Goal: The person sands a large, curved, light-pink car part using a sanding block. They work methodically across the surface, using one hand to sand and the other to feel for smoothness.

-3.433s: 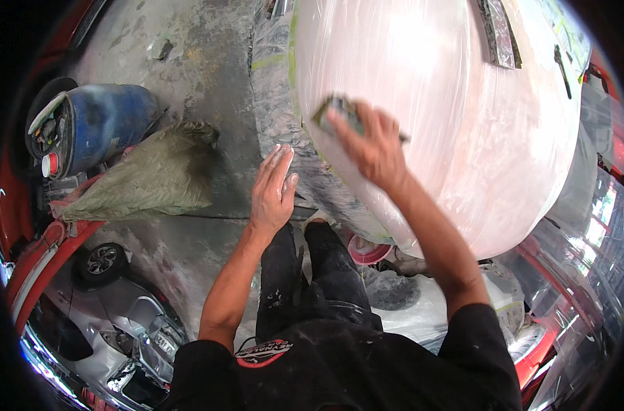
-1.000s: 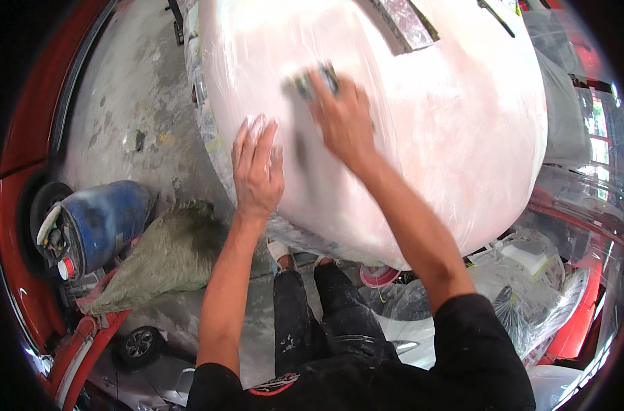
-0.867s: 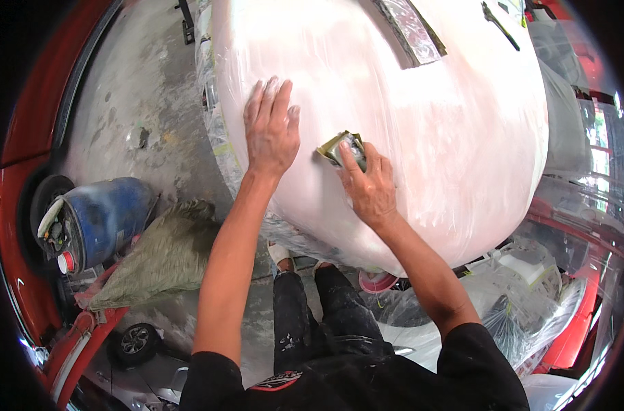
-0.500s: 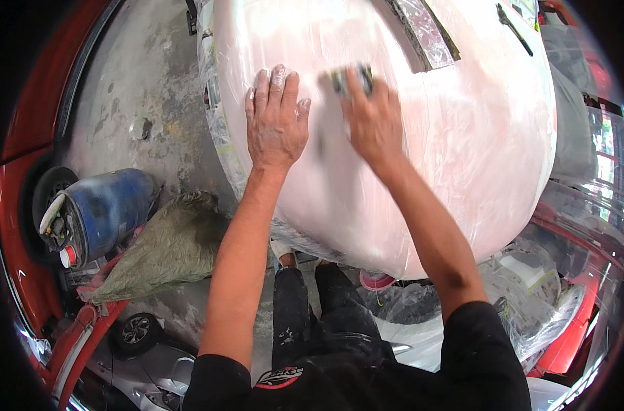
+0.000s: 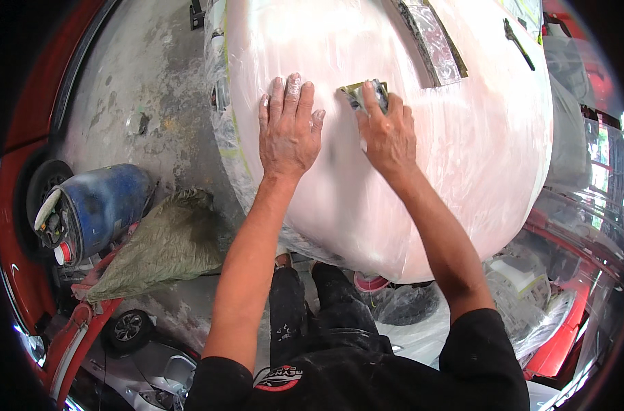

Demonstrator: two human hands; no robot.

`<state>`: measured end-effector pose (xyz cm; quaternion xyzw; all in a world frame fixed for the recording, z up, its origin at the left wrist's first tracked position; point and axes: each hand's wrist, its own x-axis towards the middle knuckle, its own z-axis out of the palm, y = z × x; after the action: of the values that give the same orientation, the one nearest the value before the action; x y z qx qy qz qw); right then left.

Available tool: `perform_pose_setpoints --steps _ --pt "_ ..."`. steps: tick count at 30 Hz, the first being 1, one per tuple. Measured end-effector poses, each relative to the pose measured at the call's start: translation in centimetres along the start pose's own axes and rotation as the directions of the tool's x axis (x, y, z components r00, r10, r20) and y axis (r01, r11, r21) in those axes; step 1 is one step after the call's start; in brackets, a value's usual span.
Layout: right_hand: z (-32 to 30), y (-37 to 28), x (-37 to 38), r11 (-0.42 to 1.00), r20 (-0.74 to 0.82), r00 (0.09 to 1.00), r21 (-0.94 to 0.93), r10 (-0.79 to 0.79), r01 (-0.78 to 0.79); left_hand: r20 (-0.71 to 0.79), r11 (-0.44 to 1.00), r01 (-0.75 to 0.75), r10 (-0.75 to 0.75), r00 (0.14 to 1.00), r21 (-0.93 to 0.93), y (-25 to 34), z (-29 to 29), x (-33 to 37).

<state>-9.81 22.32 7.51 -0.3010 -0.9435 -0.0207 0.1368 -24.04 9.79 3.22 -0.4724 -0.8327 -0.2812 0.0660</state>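
Note:
A broad, pale pink, dusty car panel (image 5: 462, 178), streaked with whitish powder, fills the middle of the view. My left hand (image 5: 289, 140) lies flat on it with fingers stretched out, dust on the fingertips. To its right, my right hand (image 5: 388, 130) grips a small sanding block (image 5: 356, 92) wrapped in sandpaper, whose greenish edge shows past the fingers. The block rests against the panel; its underside is hidden. Farther up lies a long sanding board (image 5: 438, 51) with dark rough edges. A slim black tool (image 5: 518, 44) sits near the panel's far right.
Plastic masking film (image 5: 233, 137) with tape hangs along the panel's left edge. On the left floor are a blue drum (image 5: 110, 205) and a stuffed greenish sack (image 5: 164, 246). Red car parts (image 5: 565, 335) under clear plastic stand at the right. A pink bucket (image 5: 371, 282) is below the panel's near edge.
My right hand has drawn the sanding block slightly nearer and to the right. The left hand stays flat on the panel, and the whole view has shifted a little.

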Motion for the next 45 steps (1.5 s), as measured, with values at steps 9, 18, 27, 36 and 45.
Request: perform_pose_setpoints --steps 9,18,27,36,45 --pt "3.7 3.4 7.6 0.998 -0.116 0.992 -0.047 -0.057 0.051 -0.001 0.999 -0.015 0.015 1.0 -0.043 0.5 0.2 0.3" --pt "1.9 1.7 12.7 0.998 -0.1 0.995 -0.065 -0.003 -0.004 -0.042 0.997 -0.03 0.027 0.999 -0.077 0.9 0.7 0.0" --pt "2.2 -0.1 8.0 0.994 0.0 0.995 0.034 -0.102 0.102 -0.06 0.995 -0.003 -0.003 0.998 -0.098 0.1 0.4 -0.2" --pt "3.6 -0.1 6.1 0.971 -0.095 0.973 0.097 -0.211 0.22 -0.026 0.995 0.03 -0.033 0.999 -0.094 -0.1 0.1 -0.2" --pt "3.5 -0.5 6.9 0.977 -0.012 0.981 0.087 -0.196 0.196 -0.023 0.994 0.023 -0.026 0.999 -0.105 -0.1 0.1 -0.2"
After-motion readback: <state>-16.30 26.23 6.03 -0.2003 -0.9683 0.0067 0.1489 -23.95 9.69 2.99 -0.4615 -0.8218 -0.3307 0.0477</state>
